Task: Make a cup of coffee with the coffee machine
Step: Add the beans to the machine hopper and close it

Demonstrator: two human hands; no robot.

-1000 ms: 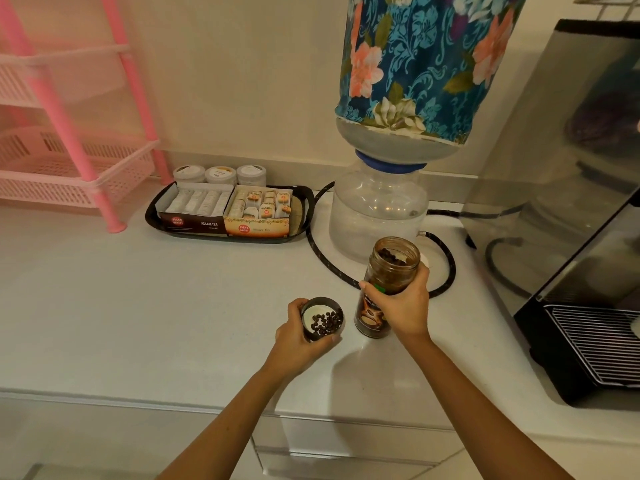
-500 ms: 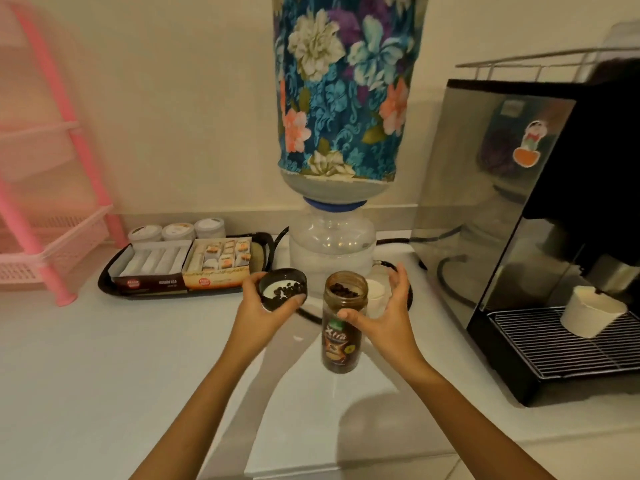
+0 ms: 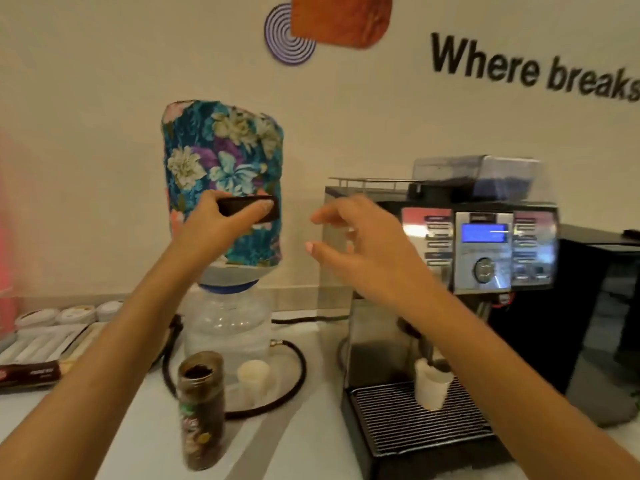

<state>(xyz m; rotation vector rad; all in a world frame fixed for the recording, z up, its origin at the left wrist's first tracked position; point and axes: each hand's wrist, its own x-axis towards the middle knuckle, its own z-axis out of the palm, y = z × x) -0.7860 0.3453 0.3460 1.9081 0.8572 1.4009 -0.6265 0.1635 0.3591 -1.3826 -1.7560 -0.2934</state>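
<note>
My left hand [image 3: 221, 223] grips the black jar lid [image 3: 251, 208], raised level in front of the floral water bottle. My right hand [image 3: 360, 244] is in the air with fingers spread and holds nothing, just left of the coffee machine [image 3: 481, 251]. The open coffee bean jar [image 3: 201, 410] stands alone on the counter below. A white paper cup [image 3: 433, 389] sits on the machine's drip grate [image 3: 398, 420] under the spout. The clear bean hopper [image 3: 485, 178] sits on top of the machine.
A water bottle in a floral cover [image 3: 223, 178] stands upside down on a clear dispenser base [image 3: 225, 323], with a black hose [image 3: 298, 372] looped around a small white cup [image 3: 254, 377]. A tray of tea boxes [image 3: 34, 355] lies at left.
The view tilted up. My right hand let go of the jar and rose toward the machine. My left hand lifted the lid with beans to chest height.
</note>
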